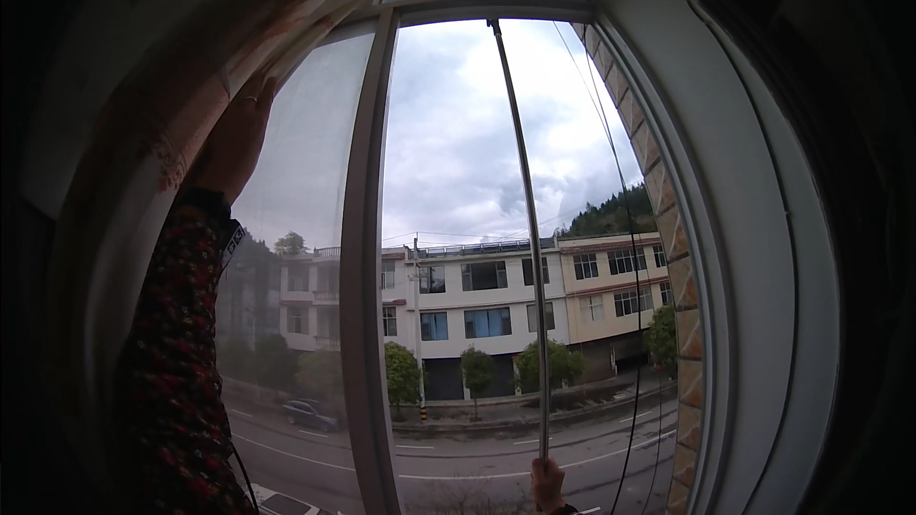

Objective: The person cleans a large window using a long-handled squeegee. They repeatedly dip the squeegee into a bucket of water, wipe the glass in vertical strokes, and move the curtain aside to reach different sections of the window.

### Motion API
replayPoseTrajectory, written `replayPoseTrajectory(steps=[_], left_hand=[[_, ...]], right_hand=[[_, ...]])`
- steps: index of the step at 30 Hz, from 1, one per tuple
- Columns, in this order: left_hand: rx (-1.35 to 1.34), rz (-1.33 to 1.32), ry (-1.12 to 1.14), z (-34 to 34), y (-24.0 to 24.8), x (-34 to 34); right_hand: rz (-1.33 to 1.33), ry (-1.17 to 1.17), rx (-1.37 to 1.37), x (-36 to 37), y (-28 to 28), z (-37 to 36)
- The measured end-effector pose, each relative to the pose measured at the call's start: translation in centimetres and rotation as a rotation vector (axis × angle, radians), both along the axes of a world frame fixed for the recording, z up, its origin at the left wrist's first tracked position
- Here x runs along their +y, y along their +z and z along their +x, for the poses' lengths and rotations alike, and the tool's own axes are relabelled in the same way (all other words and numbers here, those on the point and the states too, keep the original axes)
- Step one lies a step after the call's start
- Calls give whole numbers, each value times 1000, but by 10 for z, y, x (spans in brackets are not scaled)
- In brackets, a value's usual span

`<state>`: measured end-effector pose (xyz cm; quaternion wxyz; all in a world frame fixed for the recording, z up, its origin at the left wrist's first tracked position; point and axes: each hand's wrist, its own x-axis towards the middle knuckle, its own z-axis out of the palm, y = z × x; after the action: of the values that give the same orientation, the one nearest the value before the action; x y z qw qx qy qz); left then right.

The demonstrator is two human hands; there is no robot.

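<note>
Open window (367,229) – left hand (234,138) on curtain (181,86) | right hand (547,484) grips rod (523,229)

This is looking like an upstairs room of a home, at an open sliding window (367,257) with a patterned curtain (191,67) hanging beside it. Outside, a street (458,463) and low residential buildings (487,300) are showing below under cloudy sky.
</note>
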<state>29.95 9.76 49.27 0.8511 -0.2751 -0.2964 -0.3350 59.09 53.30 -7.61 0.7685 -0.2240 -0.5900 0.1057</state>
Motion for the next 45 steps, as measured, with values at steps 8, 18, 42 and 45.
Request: replayPoseTrajectory(steps=[8,18,42,45], left_hand=[[-79,-36,-48,-2,-2,-1],[13,-21,-56,-3,3,-2],[-231,15,216,3,2,-16],[-77,-12,-20,3,2,-17]], right_hand=[[-26,225,37,21,50,-51],[-47,351,114,0,119,-29],[50,164,47,39,366,58],[188,-92,66,19,489,75]])
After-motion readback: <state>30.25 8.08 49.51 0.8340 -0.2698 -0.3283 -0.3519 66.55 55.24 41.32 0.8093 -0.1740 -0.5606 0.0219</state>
